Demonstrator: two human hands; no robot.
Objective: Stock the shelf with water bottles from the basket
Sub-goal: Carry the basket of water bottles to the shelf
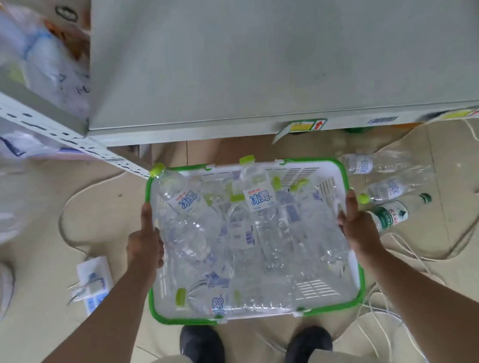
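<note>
A white basket with a green rim (312, 161) is held below me, just in front of the grey shelf (278, 54). It is filled with several clear water bottles (259, 197) with lime-green caps and blue-and-white labels, lying jumbled. My left hand (144, 243) grips the basket's left side, thumb laid along the rim. My right hand (356, 225) grips the right side the same way. The shelf top in view is bare.
Three bottles (391, 187) lie on the tiled floor right of the basket, one with a green label. White cords (415, 255) trail across the floor at right. A power strip (93, 283) lies at left. A perforated shelf upright (52, 129) slants at left. My shoes (203, 351) stand below.
</note>
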